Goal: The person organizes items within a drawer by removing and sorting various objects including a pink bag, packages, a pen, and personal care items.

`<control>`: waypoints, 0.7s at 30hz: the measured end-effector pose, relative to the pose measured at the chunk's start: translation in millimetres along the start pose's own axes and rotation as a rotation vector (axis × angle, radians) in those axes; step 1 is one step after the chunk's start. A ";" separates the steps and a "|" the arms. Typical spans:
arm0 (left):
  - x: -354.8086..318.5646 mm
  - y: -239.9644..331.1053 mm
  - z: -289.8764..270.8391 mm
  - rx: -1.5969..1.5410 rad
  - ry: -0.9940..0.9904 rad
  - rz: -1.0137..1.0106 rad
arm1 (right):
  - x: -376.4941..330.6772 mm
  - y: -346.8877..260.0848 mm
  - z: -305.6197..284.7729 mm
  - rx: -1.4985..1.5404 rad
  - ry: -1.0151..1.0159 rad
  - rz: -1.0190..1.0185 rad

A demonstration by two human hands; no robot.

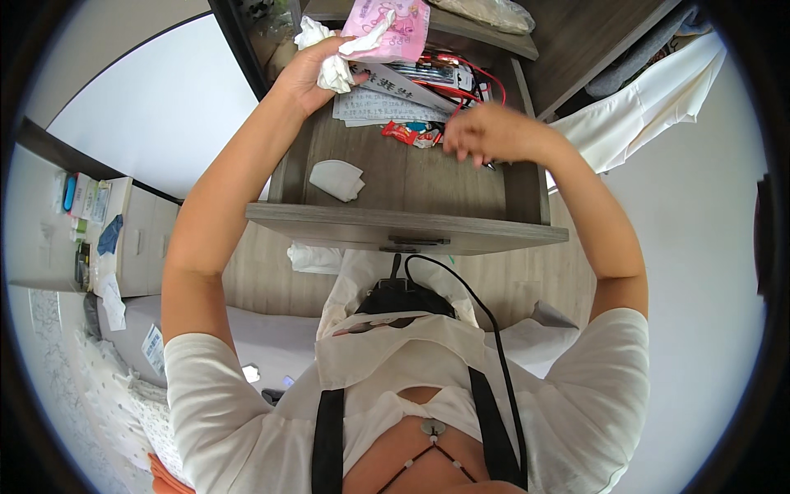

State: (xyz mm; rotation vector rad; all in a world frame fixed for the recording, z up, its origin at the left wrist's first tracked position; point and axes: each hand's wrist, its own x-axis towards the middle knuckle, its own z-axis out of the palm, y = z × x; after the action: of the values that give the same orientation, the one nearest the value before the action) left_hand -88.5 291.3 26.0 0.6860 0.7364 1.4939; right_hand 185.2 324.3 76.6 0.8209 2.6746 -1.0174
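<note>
Crumpled white tissues (pixel 336 74) are bunched in my left hand (pixel 317 72), whose fingers close round them at the back left of an open wooden drawer (pixel 403 177). Against that hand rests a pink packet (pixel 387 33); whether the fingers also grip it I cannot tell. Over the drawer's right side hovers my right hand (pixel 490 134), smeared by motion, near a dark pen-like tip (pixel 490 165). Papers with handwriting (pixel 383 109), a red-wrapped snack (pixel 403 133) and a red cord (pixel 494 78) lie further back. A folded white piece (pixel 336 179) sits at the front left.
The drawer's front panel (pixel 403 226) stands close before my body. Above the drawer is a wooden shelf (pixel 485 37) with a bag on it. White cloth (pixel 642 115) hangs at the right. A black cable (pixel 485 309) runs down my front. A grey bench-like surface (pixel 239 329) lies behind.
</note>
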 end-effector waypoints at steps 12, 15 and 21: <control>11.7 -6.3 -5.5 0.033 -0.021 0.003 | 17.9 32.3 20.3 -0.762 0.072 0.161; 6.6 -6.2 -0.3 0.049 0.035 0.005 | 10.4 37.9 10.8 -0.571 0.014 0.097; 5.1 -3.1 -1.2 0.029 -0.036 -0.017 | -9.0 27.9 -12.0 0.297 -0.199 0.178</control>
State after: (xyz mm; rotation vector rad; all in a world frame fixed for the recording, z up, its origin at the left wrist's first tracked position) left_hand -87.7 296.3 22.8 0.7251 0.7357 1.4547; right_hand 208.5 345.4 72.9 0.9344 2.2730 -1.3886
